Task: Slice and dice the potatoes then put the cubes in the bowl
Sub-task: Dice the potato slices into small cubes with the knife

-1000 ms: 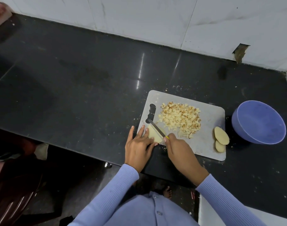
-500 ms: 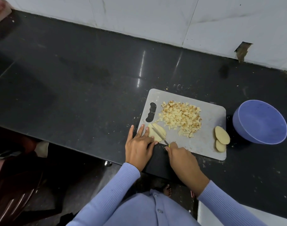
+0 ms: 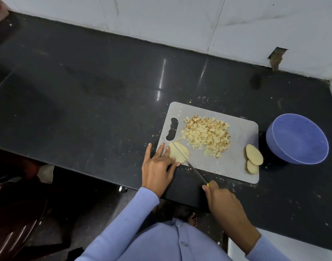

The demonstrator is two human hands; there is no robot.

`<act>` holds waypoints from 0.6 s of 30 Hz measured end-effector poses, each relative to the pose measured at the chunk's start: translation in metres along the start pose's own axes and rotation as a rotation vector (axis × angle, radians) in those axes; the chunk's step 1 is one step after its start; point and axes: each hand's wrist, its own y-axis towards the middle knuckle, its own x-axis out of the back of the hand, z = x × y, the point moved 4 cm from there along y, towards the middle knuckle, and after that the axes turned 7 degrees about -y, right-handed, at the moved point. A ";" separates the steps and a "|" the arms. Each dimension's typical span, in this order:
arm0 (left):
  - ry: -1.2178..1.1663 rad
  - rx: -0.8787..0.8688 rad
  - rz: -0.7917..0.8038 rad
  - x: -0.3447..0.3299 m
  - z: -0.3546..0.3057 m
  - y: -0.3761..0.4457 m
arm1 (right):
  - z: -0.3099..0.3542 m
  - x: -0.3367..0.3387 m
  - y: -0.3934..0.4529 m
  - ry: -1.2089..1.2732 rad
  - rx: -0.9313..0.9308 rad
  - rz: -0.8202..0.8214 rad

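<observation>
- Black countertop [image 3: 86,95]: carries the grey cutting board [image 3: 236,166] and, just right of it, the blue bowl [image 3: 297,138], which holds no cubes
- Cutting board: diced potato cubes [image 3: 206,135] heaped at centre; two potato slices [image 3: 253,157] at the right edge, overlapping
- Left hand [image 3: 158,166]: fingers straight, pressing the sliced potato piece [image 3: 179,152] at the board's near-left corner
- Right hand [image 3: 220,199]: fingers curled round the knife [image 3: 197,172] handle; blade tip at the potato piece
</observation>
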 end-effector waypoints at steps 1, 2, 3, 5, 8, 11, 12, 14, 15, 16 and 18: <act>0.007 -0.008 -0.006 0.000 -0.001 0.000 | -0.002 0.000 -0.001 0.004 -0.001 -0.009; 0.014 -0.014 -0.010 0.000 -0.001 0.000 | -0.003 0.000 -0.001 0.010 0.000 -0.020; 0.017 -0.017 -0.012 0.000 -0.001 -0.001 | -0.003 0.001 0.000 0.014 0.001 -0.031; 0.011 -0.021 -0.016 0.000 -0.002 -0.001 | -0.003 0.004 0.002 0.034 0.004 -0.060; 0.009 -0.019 -0.015 0.001 -0.003 -0.001 | 0.004 0.014 0.006 0.096 0.040 -0.116; 0.007 -0.018 -0.009 0.000 -0.002 -0.002 | 0.015 0.018 0.015 0.072 0.065 -0.126; 0.002 -0.016 -0.005 0.000 -0.002 -0.002 | 0.018 0.017 0.018 0.061 0.065 -0.119; -0.004 -0.009 0.000 0.001 -0.002 -0.003 | 0.020 0.015 0.023 0.047 0.061 -0.102; -0.007 -0.010 -0.001 0.001 -0.002 -0.002 | 0.019 0.014 0.024 0.043 0.052 -0.096; -0.010 -0.012 -0.002 0.002 -0.003 -0.002 | 0.017 0.013 0.025 0.041 0.043 -0.097; -0.012 -0.008 -0.008 0.002 -0.003 -0.002 | 0.014 0.013 0.025 0.046 0.031 -0.103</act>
